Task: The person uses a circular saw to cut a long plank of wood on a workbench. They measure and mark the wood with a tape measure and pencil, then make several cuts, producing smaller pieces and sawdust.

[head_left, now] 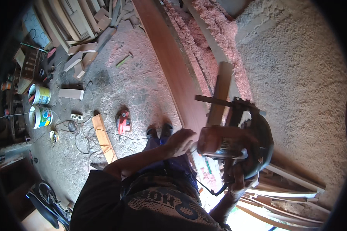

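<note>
In my right hand point(237, 179) is a circular saw point(216, 142), its fingers wrapped round the handle at the rear. The saw is raised and tilted over the right side of a long reddish-brown plank point(164, 57); a dark cord runs from it toward my body. Beside the saw's motor, over the near end of that plank, my left hand point(180, 143) has its fingers loosely bent and apart, with nothing visible in them. A short wooden board point(221, 82) shows just beyond the saw, partly hidden by it. Whether the saw touches this board I cannot tell.
On the floor at left lie a red power tool point(123, 121), a light wooden beam point(104, 138), loose cords, a power strip point(76, 116) and a green-handled hammer point(124, 60). Two buckets point(40, 117) stand farther left. Pink shavings point(219, 23) cover the far right; curved offcuts point(285, 200) lie near right.
</note>
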Available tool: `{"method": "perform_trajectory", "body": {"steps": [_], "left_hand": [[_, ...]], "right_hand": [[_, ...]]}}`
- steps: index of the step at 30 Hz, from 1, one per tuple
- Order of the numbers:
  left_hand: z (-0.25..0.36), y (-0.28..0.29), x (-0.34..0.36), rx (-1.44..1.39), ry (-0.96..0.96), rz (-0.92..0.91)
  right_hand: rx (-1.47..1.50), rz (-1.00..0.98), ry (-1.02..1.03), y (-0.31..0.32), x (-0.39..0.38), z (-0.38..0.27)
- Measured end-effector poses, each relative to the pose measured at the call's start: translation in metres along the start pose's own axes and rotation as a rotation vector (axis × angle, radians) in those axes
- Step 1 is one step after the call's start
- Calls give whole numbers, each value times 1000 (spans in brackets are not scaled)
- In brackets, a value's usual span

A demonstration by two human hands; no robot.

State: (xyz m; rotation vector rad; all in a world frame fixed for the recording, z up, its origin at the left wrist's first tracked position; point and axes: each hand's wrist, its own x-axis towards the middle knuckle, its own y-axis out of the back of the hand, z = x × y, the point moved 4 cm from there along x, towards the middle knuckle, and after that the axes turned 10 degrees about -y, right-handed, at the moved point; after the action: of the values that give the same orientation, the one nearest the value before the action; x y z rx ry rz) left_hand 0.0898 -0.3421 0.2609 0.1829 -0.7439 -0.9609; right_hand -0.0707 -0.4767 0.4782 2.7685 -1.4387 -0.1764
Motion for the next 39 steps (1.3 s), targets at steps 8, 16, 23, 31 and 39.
{"method": "perform_trajectory", "body": {"steps": [8, 16, 23, 31, 39], "left_hand": [[4, -160, -30, 337, 0, -495], [57, -190, -53, 564, -294, -648], [53, -111, -79, 51, 295, -211], [44, 7, -139, -2, 715, 361], [29, -2, -93, -276, 838, 218]], "right_hand": [[170, 236, -35, 94, -55, 21], [-34, 58, -147, 172, -73, 44], [-159, -233, -259, 152, -52, 49], [-369, -530, -106, 81, -34, 61], [-498, -591, -5, 50, -26, 78]]}}
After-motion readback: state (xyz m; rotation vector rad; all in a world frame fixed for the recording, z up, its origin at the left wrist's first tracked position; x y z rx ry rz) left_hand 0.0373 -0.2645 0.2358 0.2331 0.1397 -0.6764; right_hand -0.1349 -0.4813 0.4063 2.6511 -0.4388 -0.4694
